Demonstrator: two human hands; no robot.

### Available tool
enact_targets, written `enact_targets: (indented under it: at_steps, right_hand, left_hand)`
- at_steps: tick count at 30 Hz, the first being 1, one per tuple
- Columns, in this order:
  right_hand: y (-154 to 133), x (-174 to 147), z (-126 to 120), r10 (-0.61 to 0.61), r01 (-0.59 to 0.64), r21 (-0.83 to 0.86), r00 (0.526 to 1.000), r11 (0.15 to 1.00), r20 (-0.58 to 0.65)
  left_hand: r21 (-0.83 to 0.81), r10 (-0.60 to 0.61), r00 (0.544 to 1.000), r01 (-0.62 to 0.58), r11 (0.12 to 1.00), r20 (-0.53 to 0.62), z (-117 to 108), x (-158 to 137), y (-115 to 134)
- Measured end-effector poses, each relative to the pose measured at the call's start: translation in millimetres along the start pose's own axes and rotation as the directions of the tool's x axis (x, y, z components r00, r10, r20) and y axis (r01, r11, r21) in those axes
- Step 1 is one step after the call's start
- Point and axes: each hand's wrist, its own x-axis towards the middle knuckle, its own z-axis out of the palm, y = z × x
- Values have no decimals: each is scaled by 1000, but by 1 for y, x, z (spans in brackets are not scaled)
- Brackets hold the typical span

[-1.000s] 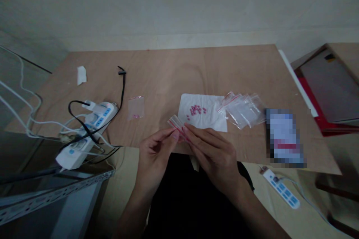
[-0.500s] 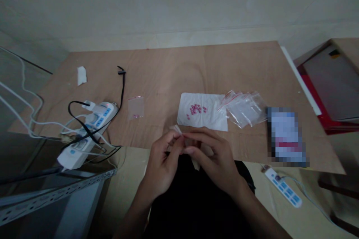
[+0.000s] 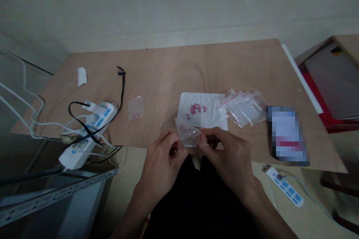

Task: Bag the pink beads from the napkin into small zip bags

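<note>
A clear plastic zip bag (image 3: 189, 136) is stretched between my two hands at the table's front edge. My left hand (image 3: 166, 151) pinches its left side between thumb and fingers. On the opposite side, my right hand (image 3: 224, 147) grips the bag the same way. Just beyond lies a white paper sheet (image 3: 214, 117) with a cluster of small pink pieces (image 3: 195, 109) on it. Several overlapping clear zip bags (image 3: 245, 108) rest against the sheet's right end. Farther left, another zip bag (image 3: 136, 107) lies flat with a few pink pieces inside its lower part.
A white power strip (image 3: 88, 136) with tangled cables occupies the table's left end. A black cable (image 3: 122, 89) reaches toward a white scrap (image 3: 82, 76). At right lies a blurred-out flat object (image 3: 287, 134). A second power strip (image 3: 284, 186) is below the table edge.
My hands have moved apart, the right one shifting rightward. The bag, earlier mostly hidden between my fingers, is now spread out and visible.
</note>
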Motion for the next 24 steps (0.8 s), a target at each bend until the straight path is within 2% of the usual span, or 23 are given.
enact_targets:
  at_steps: [3, 6, 9, 12, 18, 21, 23, 24]
  right_hand:
    - [5, 1, -3, -81, 73, 93, 993, 993, 82]
    - [10, 0, -3, -206, 135, 301, 954, 944, 218]
    - [15, 1, 0, -274, 86, 497, 907, 863, 320]
    - [19, 1, 5, -246, 32, 555, 916, 831, 316]
    - [24, 1, 11, -172, 19, 629, 968, 777, 183]
    - [27, 8, 7, -146, 24, 594, 976, 804, 159]
    - [29, 22, 0, -189, 73, 492, 963, 867, 191]
    - [30, 31, -4, -232, 120, 419, 946, 900, 228]
  left_hand:
    - [-71, -8, 1000, 9, 997, 3, -3, -1, 5]
    - [-140, -37, 999, 40, 989, 25, -2, -1, 9]
    - [-192, -54, 997, 63, 979, 49, 1, -1, 10]
    - [-210, -62, 997, 71, 975, 51, 1, -1, 11]
    - [-300, -114, 993, 117, 947, 29, -2, -1, 9]
    - [-497, -246, 967, 182, 849, -67, 9, 8, 3]
    - [-691, -368, 926, 210, 691, -87, 22, 22, -2]
    - [-789, -411, 911, 230, 569, -30, 30, 30, -3]
